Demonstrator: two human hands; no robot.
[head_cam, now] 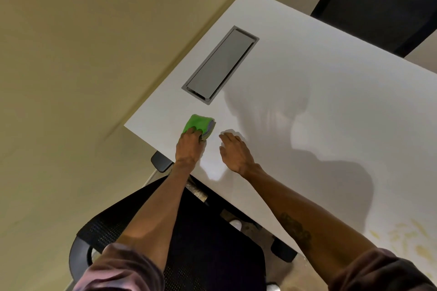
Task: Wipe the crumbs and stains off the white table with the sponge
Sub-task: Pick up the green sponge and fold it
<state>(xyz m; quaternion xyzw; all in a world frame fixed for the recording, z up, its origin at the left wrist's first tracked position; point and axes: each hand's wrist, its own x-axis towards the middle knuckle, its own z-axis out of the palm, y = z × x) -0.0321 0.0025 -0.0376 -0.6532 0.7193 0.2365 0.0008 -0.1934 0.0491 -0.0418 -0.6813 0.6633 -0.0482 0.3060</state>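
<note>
The fingers (194, 130) of the left hand (188, 146) curl down over the near end of a bright green sponge with a grey layer (198, 125), gripping it and pressing it flat on the white rectangular worktop (319, 106), a little left of the frame's centre near the worktop's left edge. Just to its right, the right hand (234, 150) rests on the surface with fingers spread open, holding nothing. Above the sponge sits a grey rectangular recessed cable hatch (221, 64). Yellowish crumbs and stains (411, 236) lie on the worktop at lower right, well apart from the sponge. A black mesh office chair (201, 248) stands at lower centre.
</note>
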